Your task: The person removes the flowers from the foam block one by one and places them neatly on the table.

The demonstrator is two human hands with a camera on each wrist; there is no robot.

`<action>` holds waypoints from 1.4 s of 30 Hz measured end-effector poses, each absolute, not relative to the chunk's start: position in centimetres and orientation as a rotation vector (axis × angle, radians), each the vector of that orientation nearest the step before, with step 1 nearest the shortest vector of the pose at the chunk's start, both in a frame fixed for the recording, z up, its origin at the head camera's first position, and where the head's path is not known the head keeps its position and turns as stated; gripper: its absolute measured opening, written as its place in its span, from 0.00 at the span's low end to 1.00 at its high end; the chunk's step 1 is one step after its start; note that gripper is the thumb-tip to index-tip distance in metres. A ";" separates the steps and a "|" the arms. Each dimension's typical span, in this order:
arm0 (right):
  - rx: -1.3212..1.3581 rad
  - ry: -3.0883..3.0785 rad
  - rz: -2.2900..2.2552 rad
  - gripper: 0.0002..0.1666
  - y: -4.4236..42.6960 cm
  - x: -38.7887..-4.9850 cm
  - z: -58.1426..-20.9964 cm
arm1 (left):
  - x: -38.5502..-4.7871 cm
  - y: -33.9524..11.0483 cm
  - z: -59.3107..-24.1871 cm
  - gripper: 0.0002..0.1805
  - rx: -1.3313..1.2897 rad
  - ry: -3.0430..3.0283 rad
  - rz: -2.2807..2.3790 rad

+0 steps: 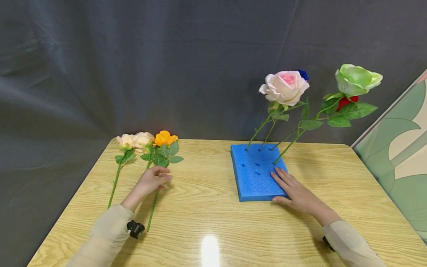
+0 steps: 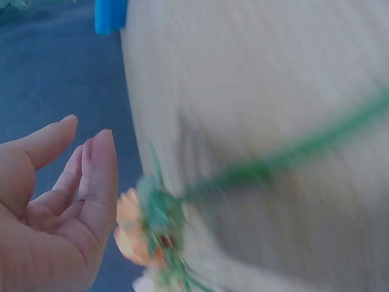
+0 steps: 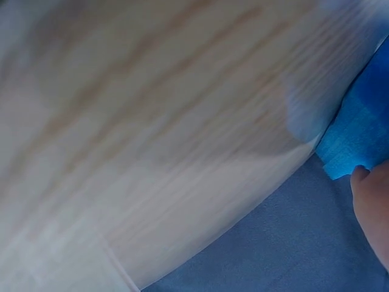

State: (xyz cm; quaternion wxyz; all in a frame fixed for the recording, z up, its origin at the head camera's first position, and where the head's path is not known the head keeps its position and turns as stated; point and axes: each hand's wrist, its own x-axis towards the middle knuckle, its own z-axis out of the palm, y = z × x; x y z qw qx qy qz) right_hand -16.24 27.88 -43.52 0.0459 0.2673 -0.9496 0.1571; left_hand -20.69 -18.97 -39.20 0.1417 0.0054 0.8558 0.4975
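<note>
My left hand [image 1: 153,180] hovers over the stem of an orange artificial rose [image 1: 165,138] lying on the table. Its fingers are loosely bent; in the left wrist view nothing sits between thumb and fingertips, and the green stem [image 2: 328,140] runs apart from them. Two cream roses [image 1: 142,141] lie just left of the orange one. On the right, my right hand [image 1: 297,193] rests flat on the near right corner of a blue foam block [image 1: 255,187]. Standing tilted in the block are a pale pink rose [image 1: 285,88] and a green rose [image 1: 355,79].
Behind those two show a blue flower [image 1: 303,74] and a red flower [image 1: 347,102], mostly hidden. Several small holes mark the foam's top. A dark curtain [image 1: 200,74] hangs behind the wooden table [image 1: 200,207]; a patterned panel [image 1: 397,155] stands at right.
</note>
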 end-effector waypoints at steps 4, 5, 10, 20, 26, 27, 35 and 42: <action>0.815 -2.897 0.439 0.45 27.9 -16.3 -43.6 | -21.6 -16.5 -38.7 0.21 0.116 2.458 1.504; 0.815 -2.900 0.437 0.45 27.9 -16.3 -43.5 | -21.8 -15.8 -38.6 0.20 0.139 2.450 1.525; 0.826 -2.902 0.433 0.45 27.9 -16.3 -43.4 | -22.9 -12.3 -37.9 0.19 0.221 2.424 1.598; 0.875 -2.844 0.378 0.44 28.1 -16.4 -43.4 | -24.5 -6.1 -37.6 0.21 0.324 2.354 1.734; 0.895 -2.824 0.340 0.45 28.5 -16.5 -43.6 | -24.9 -3.2 -37.4 0.22 0.409 2.339 1.782; 0.901 -2.822 0.339 0.45 28.6 -16.5 -43.6 | -24.9 -2.7 -37.4 0.23 0.421 2.332 1.789; 0.978 -2.749 0.333 0.46 29.4 -16.7 -43.7 | -25.1 0.1 -37.2 0.23 0.469 2.297 1.858; 1.024 -2.710 0.356 0.47 30.0 -16.9 -43.5 | -25.0 1.5 -37.2 0.24 0.489 2.315 1.835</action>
